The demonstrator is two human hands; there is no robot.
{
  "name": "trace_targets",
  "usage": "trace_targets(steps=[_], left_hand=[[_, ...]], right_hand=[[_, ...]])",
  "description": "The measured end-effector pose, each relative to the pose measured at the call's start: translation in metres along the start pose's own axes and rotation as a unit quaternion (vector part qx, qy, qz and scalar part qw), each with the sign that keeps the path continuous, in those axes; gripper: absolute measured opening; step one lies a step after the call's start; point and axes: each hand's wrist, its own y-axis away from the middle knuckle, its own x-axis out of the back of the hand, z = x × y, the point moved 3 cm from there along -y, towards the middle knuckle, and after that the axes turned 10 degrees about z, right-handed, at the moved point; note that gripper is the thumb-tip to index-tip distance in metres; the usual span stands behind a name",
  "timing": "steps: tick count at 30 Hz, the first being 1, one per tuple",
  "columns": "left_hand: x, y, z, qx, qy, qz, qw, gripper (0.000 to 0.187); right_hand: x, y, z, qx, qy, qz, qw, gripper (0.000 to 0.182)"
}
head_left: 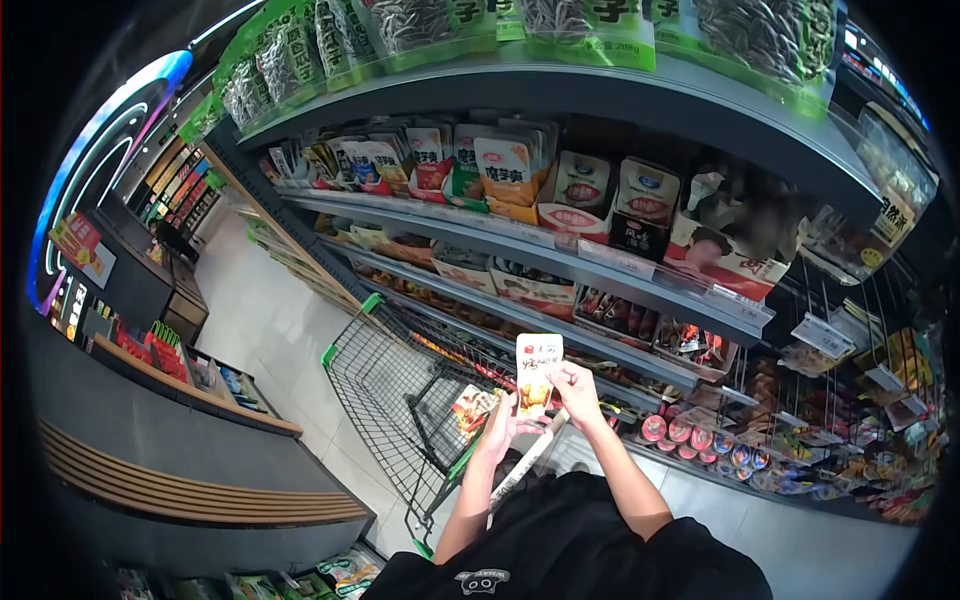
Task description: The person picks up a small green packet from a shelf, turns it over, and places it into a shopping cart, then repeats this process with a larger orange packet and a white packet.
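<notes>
A small white snack packet [541, 352] with a food picture and dark lettering stands upright between my hands, in front of the shelves. My right hand [576, 389] pinches its right edge. My left hand [506, 428] supports the lower left side, thumb along the edge and fingers beneath. Below and beyond them is a black wire shopping cart [380, 385] with green corners. A red-and-white snack bag [474, 410] lies in it, close to my left hand in this view. A pale strap [525, 468] runs down between my forearms.
Tall shelves hold orange snack pouches [508, 170], boxed packets [647, 195] and green sunflower-seed bags [590, 30]. Cups [678, 430] sit low at the right, near hanging packets [885, 225]. Left of the cart are a tiled aisle [240, 275] and a curved dark counter [190, 420].
</notes>
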Motion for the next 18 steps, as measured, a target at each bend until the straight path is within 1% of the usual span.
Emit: trace_targets(steps=[1,2,4,5,6,8,11,12,13,15,16,17,18], left_hand=[[-0.003,0.002,0.005,-0.020,-0.032,-0.002,0.999,0.058],[-0.007,0.004,0.009,-0.032,-0.055,0.009,0.998,0.045],[0.001,-0.001,-0.005,-0.065,-0.125,0.047,0.989,0.036],[0.004,-0.004,-0.012,-0.081,-0.161,0.065,0.981,0.032],[0.004,-0.003,-0.014,-0.078,-0.121,0.080,0.986,0.025],[0.008,0.000,-0.019,-0.072,-0.113,0.089,0.987,0.025],[0.021,0.004,-0.030,-0.045,-0.089,0.090,0.991,0.026],[0.028,0.005,-0.034,-0.038,-0.099,0.098,0.989,0.026],[0.034,0.007,-0.036,-0.031,-0.109,0.107,0.988,0.027],[0.057,0.008,-0.041,-0.026,-0.106,0.106,0.988,0.026],[0.070,0.009,-0.041,-0.015,-0.115,0.131,0.985,0.027],[0.085,0.011,-0.040,-0.004,-0.124,0.159,0.979,0.027],[0.108,0.009,-0.046,0.004,-0.117,0.195,0.974,0.027]], right_hand=[[0.002,0.000,0.003,0.010,0.020,0.005,1.000,0.015],[0.005,-0.003,0.010,0.035,0.042,0.013,0.998,0.014],[0.005,-0.008,0.021,0.084,0.086,0.025,0.992,0.014],[0.008,-0.009,0.027,0.090,0.115,0.027,0.989,0.013],[0.006,-0.007,0.025,0.095,0.143,0.030,0.985,0.013],[0.003,-0.002,0.021,0.096,0.200,0.049,0.974,0.013],[0.004,0.001,0.035,0.091,0.209,0.048,0.973,0.016],[0.009,-0.003,0.052,0.107,0.225,0.040,0.968,0.015],[0.004,0.004,0.047,0.081,0.207,0.027,0.975,0.015],[0.002,0.006,0.067,0.083,0.247,-0.005,0.965,0.015],[-0.001,0.011,0.076,0.073,0.211,-0.012,0.975,0.024],[0.000,0.013,0.089,0.046,0.225,-0.046,0.972,0.033],[-0.002,0.019,0.087,0.053,0.259,-0.058,0.963,0.035]])
